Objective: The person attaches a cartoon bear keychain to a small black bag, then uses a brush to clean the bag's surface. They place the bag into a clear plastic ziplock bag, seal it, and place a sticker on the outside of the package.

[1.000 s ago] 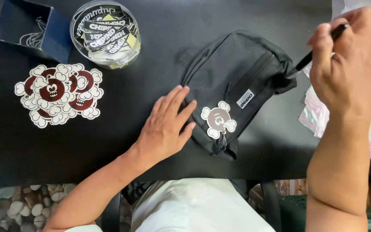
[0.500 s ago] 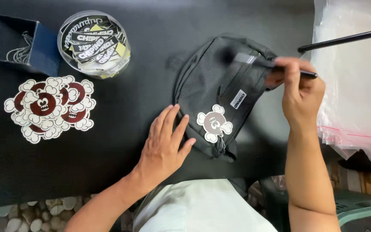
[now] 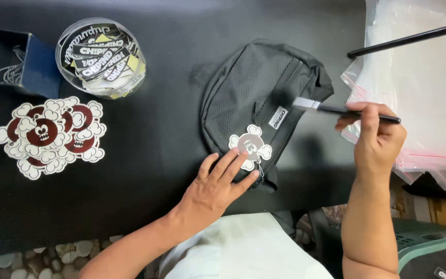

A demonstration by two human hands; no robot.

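Fingers of the right hand [image 3: 379, 138] were pinched closed around the dark handle of a slim brush [image 3: 336, 109], at the right of the frame. The brush lay almost level, its long axis running left to right, and its blurred bristle end reached leftward over the upper right part of the black pouch [image 3: 256, 101]. So the pouch sat to the left of those fingers, touched only by the brush tip as far as I could tell.

Left hand [image 3: 215, 188] lay flat and open at lower centre, fingers spread and gripping nothing, its fingertips [image 3: 236, 157] pressing the pouch's lower edge just beside a round charm [image 3: 250, 146] with a cloud-shaped white rim, which hung from the zip. That hand was the nearer of the two to the pouch.

The pouch itself rested at centre on the black table [image 3: 161, 134], tilted with its long axis running from upper right to lower left. Bare tabletop lay open to its left. Clear plastic bags [image 3: 419, 77] and a black rod [image 3: 409, 39] crowded the right edge. A pile of matching charms [image 3: 47, 134], a round clear tub of labels [image 3: 100, 57] and a dark blue box [image 3: 16, 62] sat well apart in the upper left.
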